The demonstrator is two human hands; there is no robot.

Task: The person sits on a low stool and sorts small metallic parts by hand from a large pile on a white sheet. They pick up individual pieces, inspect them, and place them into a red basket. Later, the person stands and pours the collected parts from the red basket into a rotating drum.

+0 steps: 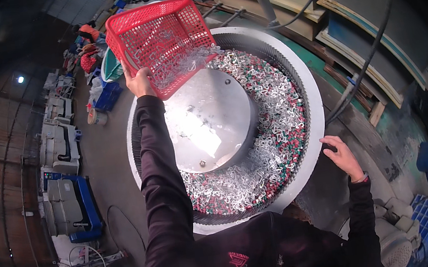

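A red perforated plastic basket (157,17) is tilted over the far left of a round vibratory tub (313,105), its rim gripped by my left hand (139,83). Bent, S-shaped metal hooks (184,65) lie along the basket's low side and spill over its edge. Inside the tub, more silvery hooks (275,107) lie on red, green and white tumbling media (298,147). A shiny round metal cover (212,117) fills the middle. My right hand (342,156) hovers just off the tub's right rim, fingers apart and holding nothing.
Grey machines (62,197) line the left side, one with a blue frame (88,207). Large panels (376,17) lean at the upper right, with a black hose (374,49) before them. A blue crate (108,96) and a bucket (97,117) stand beyond the tub. People (88,47) are farther off.
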